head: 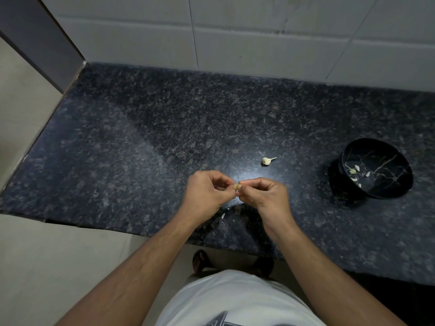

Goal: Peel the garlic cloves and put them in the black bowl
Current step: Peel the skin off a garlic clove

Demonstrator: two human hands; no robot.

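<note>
A small pale garlic clove (236, 186) is pinched between my two hands above the dark granite counter (141, 142). My left hand (207, 192) grips it from the left with curled fingers, and my right hand (266, 192) pinches it from the right. Most of the clove is hidden by my fingertips. The rest of a garlic bulb with its stalk (267, 160) lies on the counter just beyond my hands. The black bowl (400, 182) stands at the right and holds several pale cloves (354, 171).
A scrap of white garlic skin (223, 215) lies on the counter below my hands. A tiled wall (235, 38) closes the back. The counter's front edge runs just under my wrists, with floor and my sandalled feet (200, 261) below.
</note>
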